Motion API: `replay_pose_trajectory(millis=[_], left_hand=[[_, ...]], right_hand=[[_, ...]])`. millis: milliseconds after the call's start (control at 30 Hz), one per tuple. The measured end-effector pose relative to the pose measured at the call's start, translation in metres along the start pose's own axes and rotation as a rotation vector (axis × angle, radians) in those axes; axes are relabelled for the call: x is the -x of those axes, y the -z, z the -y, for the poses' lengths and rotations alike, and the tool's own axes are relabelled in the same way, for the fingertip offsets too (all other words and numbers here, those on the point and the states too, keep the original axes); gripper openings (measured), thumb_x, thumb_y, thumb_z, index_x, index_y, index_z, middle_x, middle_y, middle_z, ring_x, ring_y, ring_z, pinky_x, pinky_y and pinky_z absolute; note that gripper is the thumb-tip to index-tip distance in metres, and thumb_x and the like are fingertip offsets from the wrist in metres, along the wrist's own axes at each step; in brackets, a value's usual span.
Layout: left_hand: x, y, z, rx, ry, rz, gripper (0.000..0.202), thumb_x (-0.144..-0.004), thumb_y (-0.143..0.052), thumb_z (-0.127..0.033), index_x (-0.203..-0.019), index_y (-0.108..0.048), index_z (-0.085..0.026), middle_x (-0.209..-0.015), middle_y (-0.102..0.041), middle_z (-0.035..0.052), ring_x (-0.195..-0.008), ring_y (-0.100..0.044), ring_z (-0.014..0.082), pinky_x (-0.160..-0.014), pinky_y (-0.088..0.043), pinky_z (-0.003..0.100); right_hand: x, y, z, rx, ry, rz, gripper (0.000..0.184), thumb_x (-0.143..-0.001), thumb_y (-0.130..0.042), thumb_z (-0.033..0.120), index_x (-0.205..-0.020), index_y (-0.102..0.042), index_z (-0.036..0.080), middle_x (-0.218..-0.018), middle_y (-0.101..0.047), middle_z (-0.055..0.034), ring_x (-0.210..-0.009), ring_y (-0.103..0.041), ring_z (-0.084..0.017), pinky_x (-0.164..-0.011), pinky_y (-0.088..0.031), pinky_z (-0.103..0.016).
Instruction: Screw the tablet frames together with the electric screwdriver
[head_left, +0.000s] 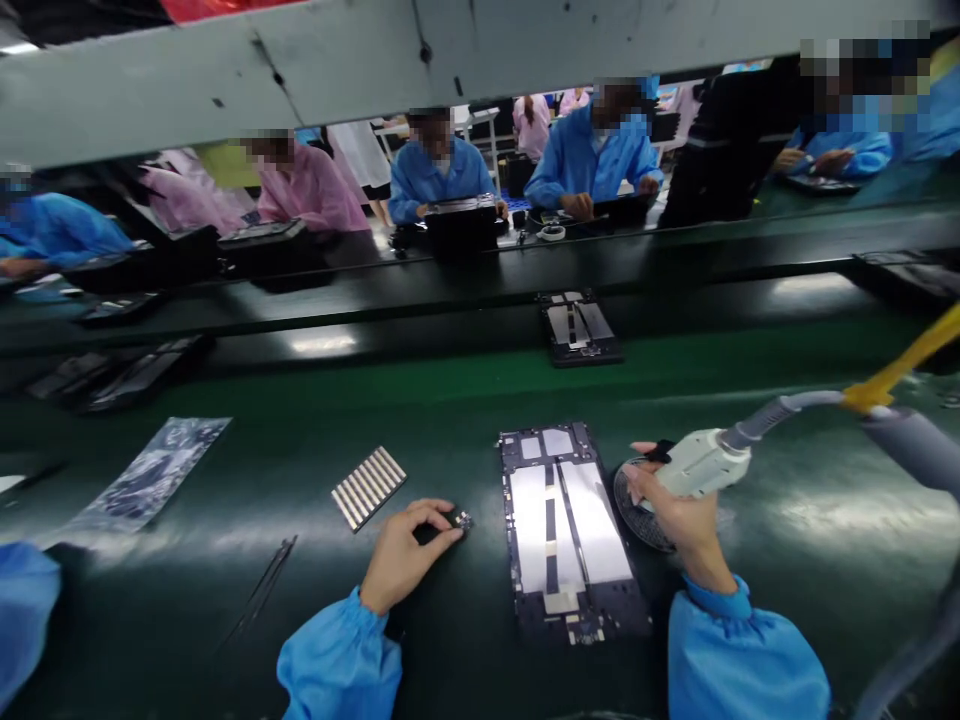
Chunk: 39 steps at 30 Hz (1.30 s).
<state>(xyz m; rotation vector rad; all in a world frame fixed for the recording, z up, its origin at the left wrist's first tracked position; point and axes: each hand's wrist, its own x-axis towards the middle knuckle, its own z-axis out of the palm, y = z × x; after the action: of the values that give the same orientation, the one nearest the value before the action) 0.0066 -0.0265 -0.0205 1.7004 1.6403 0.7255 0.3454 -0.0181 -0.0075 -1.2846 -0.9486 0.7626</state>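
Between thumb and fingers, my left hand (pixel 409 550) pinches a small circuit board (pixel 463 521) just above the green table. To its right lies an opened tablet (pixel 559 530), with two silvery battery panels, a dark strip down the middle and black edges. My right hand (pixel 679 515) is wrapped round a white electric screwdriver (pixel 705 465) with a grey cable. Its tip is hidden behind my fingers, over a round dark dish (pixel 637 510) beside the tablet. The dish's contents are too small to make out.
A block of light strips (pixel 369 488), tweezers (pixel 262 585) and a silvery plastic bag (pixel 154 470) lie to the left. Farther back is another opened tablet (pixel 577 328). A grey hose (pixel 911 445) with a yellow tie hangs at right. Several people in blue or pink work across the line.
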Motion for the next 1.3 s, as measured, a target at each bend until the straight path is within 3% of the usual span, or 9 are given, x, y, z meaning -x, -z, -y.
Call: replay_pose_trajectory(millis=[100,167,300,433,533,800,933,1133,1300], left_hand=[[0.010,0.006,-0.009,0.100,0.041,-0.163,0.016,-0.072,-0.065,-0.034,-0.069,-0.068,-0.019,-0.087,-0.074,0.0064,-0.084,-0.068,0.0214,-0.086,-0.051,0.036],[0.015,0.001,-0.017,0.150,0.040,-0.151,0.017,-0.076,-0.064,-0.034,-0.077,-0.072,-0.018,-0.075,-0.072,0.0042,-0.069,-0.066,0.0175,-0.074,-0.054,0.030],[0.014,-0.034,-0.025,0.211,-0.103,-0.023,0.023,-0.085,-0.057,-0.028,-0.094,-0.076,-0.019,-0.079,-0.069,0.0042,-0.061,-0.062,0.0124,-0.065,-0.052,0.025],[0.012,-0.070,-0.019,0.199,-0.139,-0.122,0.022,-0.083,-0.060,-0.020,-0.099,-0.075,-0.019,-0.078,-0.069,0.0050,-0.072,-0.064,0.0146,-0.070,-0.051,0.025],[0.010,-0.078,-0.012,0.176,-0.102,-0.211,0.016,-0.081,-0.063,-0.019,-0.091,-0.076,-0.018,-0.072,-0.068,0.0041,-0.063,-0.062,0.0132,-0.065,-0.050,0.024],[0.004,-0.077,-0.006,0.302,-0.115,-0.324,0.012,-0.082,-0.061,-0.017,-0.081,-0.073,-0.019,-0.097,-0.074,0.0060,-0.078,-0.068,0.0134,-0.063,-0.052,0.020],[0.005,-0.081,-0.007,0.329,-0.163,-0.391,0.013,-0.079,-0.061,-0.011,-0.077,-0.071,-0.018,-0.077,-0.073,0.0024,-0.065,-0.066,0.0117,-0.058,-0.050,0.019],[0.006,-0.076,-0.008,0.298,-0.188,-0.424,0.021,-0.091,-0.051,-0.020,-0.099,-0.070,-0.015,-0.081,-0.068,0.0044,-0.060,-0.065,0.0102,-0.058,-0.052,0.021],[0.007,-0.077,-0.008,0.319,-0.247,-0.420,0.023,-0.093,-0.048,-0.019,-0.105,-0.067,-0.016,-0.083,-0.073,0.0054,-0.074,-0.071,0.0134,-0.075,-0.057,0.026]], right_hand=[[0.004,-0.003,0.017,-0.005,0.032,-0.062,0.033,-0.067,-0.078,0.034,-0.090,-0.060,0.019,-0.047,-0.058,0.0040,-0.041,-0.054,-0.016,-0.048,-0.048,-0.033],[0.006,-0.015,0.030,-0.091,0.055,0.001,0.033,-0.070,-0.077,0.032,-0.095,-0.059,0.020,-0.047,-0.057,0.0055,-0.041,-0.053,-0.015,-0.049,-0.048,-0.032],[0.011,-0.068,0.046,-0.134,0.079,0.293,0.021,-0.075,-0.071,0.029,-0.089,-0.060,0.019,-0.047,-0.057,0.0039,-0.044,-0.055,-0.016,-0.050,-0.047,-0.032],[0.011,-0.129,0.040,-0.129,0.049,0.423,0.023,-0.072,-0.071,0.027,-0.089,-0.060,0.018,-0.045,-0.056,0.0057,-0.039,-0.052,-0.014,-0.048,-0.046,-0.030],[0.010,-0.152,0.032,-0.098,0.032,0.465,0.026,-0.072,-0.070,0.026,-0.093,-0.059,0.017,-0.044,-0.055,0.0068,-0.038,-0.050,-0.013,-0.048,-0.045,-0.029],[0.007,-0.156,0.022,-0.074,0.048,0.467,0.026,-0.071,-0.072,0.026,-0.091,-0.058,0.016,-0.045,-0.055,0.0066,-0.039,-0.051,-0.013,-0.046,-0.045,-0.028],[0.007,-0.158,0.020,-0.077,0.052,0.475,0.026,-0.071,-0.072,0.026,-0.091,-0.058,0.017,-0.044,-0.054,0.0073,-0.038,-0.050,-0.013,-0.046,-0.045,-0.028],[0.008,-0.159,0.021,-0.060,0.048,0.476,0.027,-0.070,-0.071,0.028,-0.090,-0.058,0.016,-0.044,-0.054,0.0069,-0.038,-0.050,-0.013,-0.044,-0.044,-0.027],[0.012,-0.158,0.018,-0.052,0.038,0.486,0.024,-0.070,-0.071,0.030,-0.085,-0.057,0.017,-0.044,-0.053,0.0068,-0.039,-0.051,-0.012,-0.045,-0.044,-0.027]])
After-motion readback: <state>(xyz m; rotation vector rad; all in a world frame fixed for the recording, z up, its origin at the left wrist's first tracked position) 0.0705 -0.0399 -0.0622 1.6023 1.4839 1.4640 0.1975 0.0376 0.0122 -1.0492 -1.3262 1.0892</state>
